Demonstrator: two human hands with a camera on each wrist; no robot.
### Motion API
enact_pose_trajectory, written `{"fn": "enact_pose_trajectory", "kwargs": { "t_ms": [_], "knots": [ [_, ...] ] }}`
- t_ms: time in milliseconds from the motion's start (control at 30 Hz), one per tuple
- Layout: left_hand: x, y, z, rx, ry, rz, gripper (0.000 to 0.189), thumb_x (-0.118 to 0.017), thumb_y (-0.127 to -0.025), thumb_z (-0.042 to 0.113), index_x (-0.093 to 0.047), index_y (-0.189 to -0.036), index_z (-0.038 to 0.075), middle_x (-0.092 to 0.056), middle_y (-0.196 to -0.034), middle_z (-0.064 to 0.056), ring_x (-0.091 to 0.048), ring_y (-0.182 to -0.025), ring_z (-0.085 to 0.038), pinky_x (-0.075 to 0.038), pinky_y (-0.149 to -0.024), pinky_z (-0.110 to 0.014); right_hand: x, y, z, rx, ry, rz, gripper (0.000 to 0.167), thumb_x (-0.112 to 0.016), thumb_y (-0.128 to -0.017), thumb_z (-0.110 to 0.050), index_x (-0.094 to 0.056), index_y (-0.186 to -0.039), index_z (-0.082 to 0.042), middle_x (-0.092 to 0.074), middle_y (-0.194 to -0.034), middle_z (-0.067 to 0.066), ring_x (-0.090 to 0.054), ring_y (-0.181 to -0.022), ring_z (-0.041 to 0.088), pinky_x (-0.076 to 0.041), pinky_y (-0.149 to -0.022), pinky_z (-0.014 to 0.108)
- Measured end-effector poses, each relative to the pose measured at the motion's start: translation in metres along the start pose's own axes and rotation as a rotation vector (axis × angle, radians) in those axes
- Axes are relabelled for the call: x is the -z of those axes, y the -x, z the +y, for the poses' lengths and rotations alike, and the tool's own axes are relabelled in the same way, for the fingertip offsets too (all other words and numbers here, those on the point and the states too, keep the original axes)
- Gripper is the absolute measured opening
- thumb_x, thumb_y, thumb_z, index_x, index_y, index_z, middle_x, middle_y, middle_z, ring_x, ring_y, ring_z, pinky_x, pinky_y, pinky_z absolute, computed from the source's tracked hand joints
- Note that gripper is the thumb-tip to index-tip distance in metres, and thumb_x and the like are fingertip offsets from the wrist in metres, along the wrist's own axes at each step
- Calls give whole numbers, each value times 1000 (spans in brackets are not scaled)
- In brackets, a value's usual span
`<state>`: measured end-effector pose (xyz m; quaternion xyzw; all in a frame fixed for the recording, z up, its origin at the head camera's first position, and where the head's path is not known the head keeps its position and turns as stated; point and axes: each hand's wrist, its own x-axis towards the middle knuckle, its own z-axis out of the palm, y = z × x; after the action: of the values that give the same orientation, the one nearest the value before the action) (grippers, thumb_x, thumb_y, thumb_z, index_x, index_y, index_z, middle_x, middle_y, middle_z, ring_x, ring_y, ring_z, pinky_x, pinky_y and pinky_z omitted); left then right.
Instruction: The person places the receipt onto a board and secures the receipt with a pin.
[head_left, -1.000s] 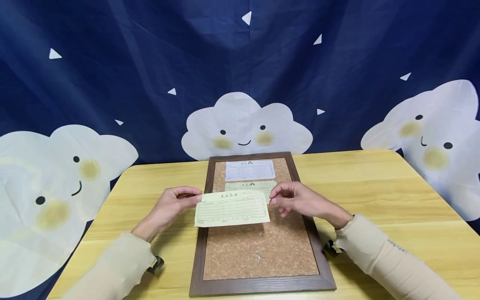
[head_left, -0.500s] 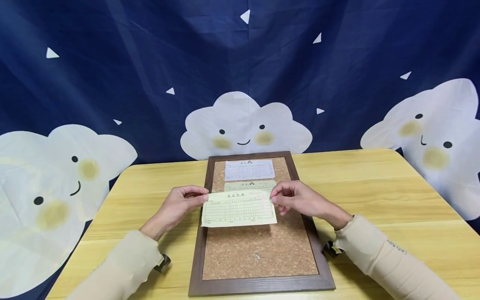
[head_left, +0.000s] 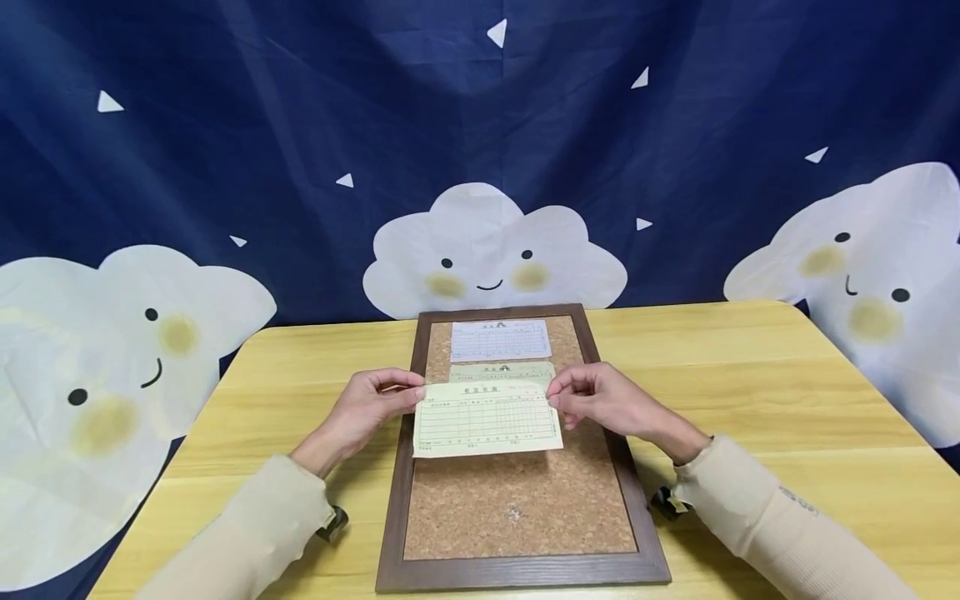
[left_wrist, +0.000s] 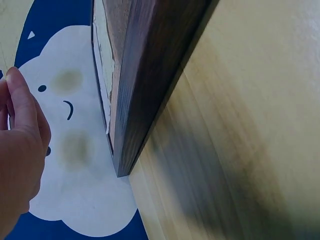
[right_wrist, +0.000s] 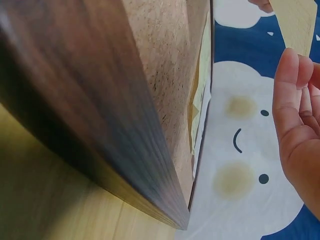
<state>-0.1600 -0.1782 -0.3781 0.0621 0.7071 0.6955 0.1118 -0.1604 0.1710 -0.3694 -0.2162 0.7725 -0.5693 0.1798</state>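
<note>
A pale yellow printed form slip is held up over the middle of a framed corkboard. My left hand pinches its upper left corner between thumb and fingers. On the other side my right hand pinches the right edge near the top. The slip overlaps a second yellow-green slip on the cork, hiding its lower part. Above that one lies a white slip. In the right wrist view, the held slip hangs above the fingertips, apart from the board.
The board's dark brown wooden frame lies on a light wood table. A small pale worn spot marks the lower cork. Behind the table hangs a dark blue curtain with smiling white clouds.
My left hand has moved right, carrying the yellow slip rightward with it, so it now covers more of the slip beneath. My right hand has shifted slightly right.
</note>
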Motion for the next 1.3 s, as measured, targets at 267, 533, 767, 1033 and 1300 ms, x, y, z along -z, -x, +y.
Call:
{"fn": "enact_pose_trajectory", "kwargs": {
  "t_ms": [267,533,767,1033,1300],
  "knots": [
    [-6,-2,-1,2,13,7,29,-65,-92,-8,-56,-115,-24,-68,-96,-6,-69,-83,-10,-58,-73,-26,1,3,3,-8,13,39,15,-63,-95,-4,-65,-100,11,-65,-80,8,-65,-67,17,-59,-70,40],
    [-10,-7,3,-9,-79,18,27,-65,-93,-4,-60,-114,-20,-67,-104,-15,-69,-85,-11,-58,-74,-27,6,4,3,-12,28,51,14,-64,-95,-3,-65,-99,10,-65,-80,9,-66,-66,19,-59,-70,39],
    [-13,-7,3,13,-144,4,29,-67,-92,-2,-62,-116,-18,-70,-110,-18,-68,-87,-7,-57,-78,-26,6,7,6,-19,11,46,14,-64,-94,-2,-65,-98,11,-65,-79,8,-65,-66,15,-59,-69,33],
    [-14,-4,1,34,-140,-5,32,-68,-90,-3,-62,-118,-19,-69,-112,-21,-68,-88,-8,-56,-79,-24,6,9,7,-29,28,31,15,-63,-94,-2,-67,-100,11,-65,-77,8,-65,-66,16,-58,-69,31],
    [-14,-6,-2,20,-154,-6,34,-70,-91,0,-62,-119,-18,-68,-115,-22,-68,-92,-9,-55,-82,-24,9,11,9,-29,53,31,15,-63,-93,-2,-67,-100,10,-66,-77,9,-66,-66,17,-58,-69,33]
  ]
}}
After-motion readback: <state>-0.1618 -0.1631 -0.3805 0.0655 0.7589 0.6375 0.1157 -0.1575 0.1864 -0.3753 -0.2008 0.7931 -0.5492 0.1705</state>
